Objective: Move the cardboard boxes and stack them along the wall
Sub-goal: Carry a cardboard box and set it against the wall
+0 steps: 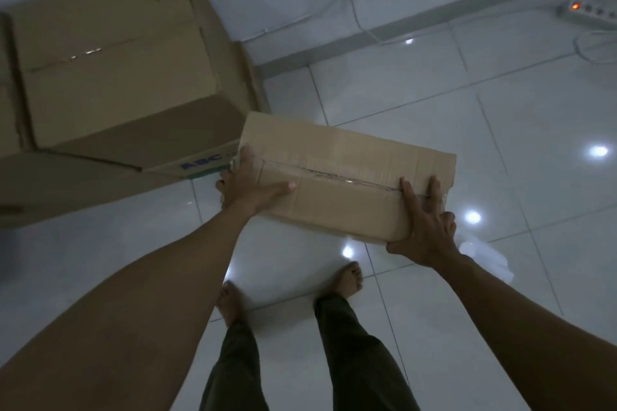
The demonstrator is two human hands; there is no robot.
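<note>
Mid-carry. My left grip and right grip clasp the small box by its ends. Next, I judge: lift it onto the big box, upper left.

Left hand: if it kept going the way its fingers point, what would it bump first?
Probably the big cardboard box. The left hand, gripping the small box by one end, points at its near corner, but depth is unclear.
</note>
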